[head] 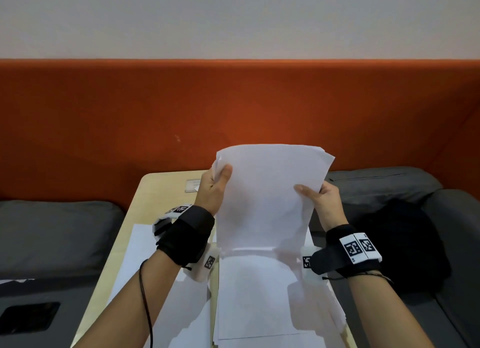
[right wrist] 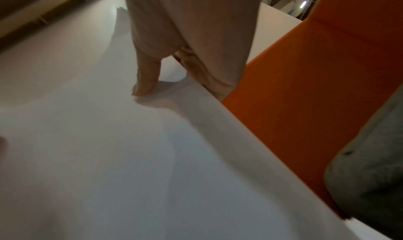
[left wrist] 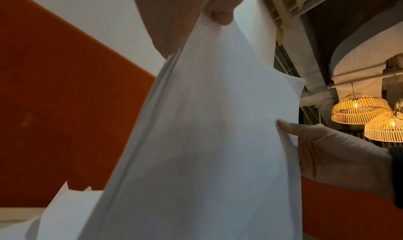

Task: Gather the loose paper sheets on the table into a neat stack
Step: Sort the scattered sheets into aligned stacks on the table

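Fingers [right wrist: 145, 81] pinching sheets [head: 267, 191], lamps [left wrist: 359, 109] beyond

Bare forearms; each wrist wears a black wrap [head: 186, 233] carrying white blocks with black-and-white square markers [head: 359, 246]. A thin black cable [head: 145, 303] trails along the left forearm.

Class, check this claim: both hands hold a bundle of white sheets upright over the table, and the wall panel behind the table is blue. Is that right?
Not quite. The wall panel is orange, as the head view shows. The rest stands: left hand and right hand hold the bundle of white sheets upright over the table.
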Demonstrator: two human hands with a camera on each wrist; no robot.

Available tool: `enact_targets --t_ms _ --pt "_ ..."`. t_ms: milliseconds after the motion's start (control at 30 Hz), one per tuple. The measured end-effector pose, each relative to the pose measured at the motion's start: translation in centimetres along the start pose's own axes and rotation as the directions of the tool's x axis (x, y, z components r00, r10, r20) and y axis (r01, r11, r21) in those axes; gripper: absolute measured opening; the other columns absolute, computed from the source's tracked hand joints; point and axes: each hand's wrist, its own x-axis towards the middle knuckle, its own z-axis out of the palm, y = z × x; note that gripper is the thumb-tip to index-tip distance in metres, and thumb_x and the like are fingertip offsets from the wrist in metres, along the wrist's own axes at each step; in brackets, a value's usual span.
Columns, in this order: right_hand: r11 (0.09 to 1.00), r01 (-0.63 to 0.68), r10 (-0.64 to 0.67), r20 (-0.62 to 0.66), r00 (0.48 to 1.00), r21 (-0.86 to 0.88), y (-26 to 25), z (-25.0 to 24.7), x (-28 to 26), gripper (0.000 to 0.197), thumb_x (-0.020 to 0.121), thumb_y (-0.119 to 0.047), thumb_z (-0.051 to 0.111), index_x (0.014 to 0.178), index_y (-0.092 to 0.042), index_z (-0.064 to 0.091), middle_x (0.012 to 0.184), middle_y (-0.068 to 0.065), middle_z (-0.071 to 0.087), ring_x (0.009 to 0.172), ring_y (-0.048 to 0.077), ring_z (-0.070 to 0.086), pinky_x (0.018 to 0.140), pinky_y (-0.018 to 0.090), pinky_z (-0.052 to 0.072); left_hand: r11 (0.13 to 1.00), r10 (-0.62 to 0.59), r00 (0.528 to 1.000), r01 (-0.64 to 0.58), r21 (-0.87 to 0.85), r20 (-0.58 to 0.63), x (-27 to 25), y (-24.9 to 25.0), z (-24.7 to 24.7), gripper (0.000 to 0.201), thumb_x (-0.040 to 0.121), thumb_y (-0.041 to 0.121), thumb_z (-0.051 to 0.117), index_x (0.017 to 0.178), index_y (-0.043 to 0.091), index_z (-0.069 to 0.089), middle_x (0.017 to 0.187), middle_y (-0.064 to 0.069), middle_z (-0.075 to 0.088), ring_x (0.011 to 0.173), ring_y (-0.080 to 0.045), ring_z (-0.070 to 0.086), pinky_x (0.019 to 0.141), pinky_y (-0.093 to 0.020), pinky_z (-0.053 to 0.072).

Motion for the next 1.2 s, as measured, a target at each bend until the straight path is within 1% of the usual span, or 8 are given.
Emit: enact_targets --t_ms 200,467,567,767,900,1000,1067,1200 --pt "0.999 0.047 -0.047 0.007 0.999 0.006 -1.0 0.5 0.4 0.023 0.080 -0.001 0.068 0.101 -0.012 0.064 0.085 -0.008 0.071 0.072 0.002 0.068 0.059 0.016 0.052 0.996 0.084 0.996 -0.085 0.025 0.013 0.5 0.0 -0.7 0.019 0.093 0.006 0.051 0.084 0.020 0.058 0.080 0.003 0.061 0.065 0.005 0.058 0.063 -0.014 0.048" --pt "0.997 0.049 -0.047 0.038 0.998 -0.062 -2.0 1.4 0.5 0.010 0.089 -0.012 0.060 0.080 -0.011 0.065 0.068 -0.010 0.072 0.064 0.001 0.066 0.057 0.016 0.051 0.996 0.078 0.994 -0.075 0.039 -0.080 1.0 0.3 -0.5 0.031 0.099 0.018 0.040 0.071 0.010 0.051 0.069 -0.007 0.048 0.061 -0.012 0.046 0.057 -0.024 0.036" --pt "0.996 0.064 -0.060 0.082 0.995 -0.055 -2.7 1.3 0.8 0.005 0.087 -0.010 0.061 0.087 -0.009 0.066 0.073 -0.010 0.073 0.068 0.003 0.068 0.059 0.016 0.052 0.993 0.114 0.987 -0.114 0.008 -0.113 1.7 1.4 -0.5 0.032 0.101 0.012 0.033 0.077 0.020 0.054 0.071 0.001 0.053 0.057 0.002 0.049 0.056 -0.016 0.040" --pt "0.939 -0.116 0.186 0.195 0.963 -0.323 1.1 0.3 0.0 0.011 0.087 -0.009 0.063 0.097 -0.006 0.066 0.097 0.010 0.069 0.079 0.013 0.065 0.063 0.010 0.051 0.985 0.056 0.980 -0.085 -0.148 -0.191 2.4 1.2 -1.9 0.029 0.101 0.016 0.035 0.086 0.023 0.059 0.072 0.017 0.068 0.066 0.002 0.060 0.063 -0.018 0.049" --pt "0.972 -0.137 0.151 0.062 0.987 -0.194 1.6 -0.1 -0.3 0.014 0.090 -0.011 0.059 0.100 -0.004 0.066 0.099 0.009 0.069 0.084 0.016 0.066 0.077 0.025 0.052 0.995 -0.100 0.994 0.101 -0.022 0.043 1.5 -1.1 -2.4 0.018 0.094 0.000 0.047 0.093 0.015 0.058 0.074 0.016 0.070 0.067 0.001 0.061 0.062 -0.019 0.050" --pt "0.992 -0.117 0.118 0.014 0.993 -0.055 0.4 -0.3 0.4 0.009 0.090 -0.011 0.058 0.093 -0.013 0.066 0.098 0.003 0.069 0.088 0.017 0.066 0.083 0.032 0.052 0.939 -0.331 0.915 0.295 0.179 0.228 -0.4 -3.6 -2.7 0.021 0.092 -0.001 0.050 0.111 0.007 0.056 0.102 -0.005 0.064 0.081 -0.013 0.062 0.066 -0.021 0.055" --pt "0.994 -0.100 0.101 0.011 0.995 -0.050 0.0 -0.4 0.8 0.010 0.091 -0.010 0.058 0.094 -0.016 0.065 0.097 -0.001 0.069 0.087 0.014 0.067 0.082 0.030 0.051 0.913 -0.405 0.881 0.373 0.168 0.244 -1.4 -4.4 -2.7 0.020 0.095 0.002 0.046 0.113 0.005 0.054 0.110 -0.009 0.059 0.080 -0.012 0.062 0.061 -0.019 0.057" --pt "0.990 -0.120 0.128 0.096 0.987 -0.080 0.3 -0.4 1.0 0.024 0.084 -0.005 0.064 0.108 -0.008 0.063 0.105 0.005 0.069 0.095 0.020 0.067 0.085 0.033 0.053 0.939 -0.344 0.931 0.343 0.033 0.118 -1.4 -4.3 -2.3 0.021 0.097 0.002 0.039 0.112 0.007 0.052 0.112 -0.008 0.057 0.080 -0.011 0.061 0.055 -0.018 0.056"
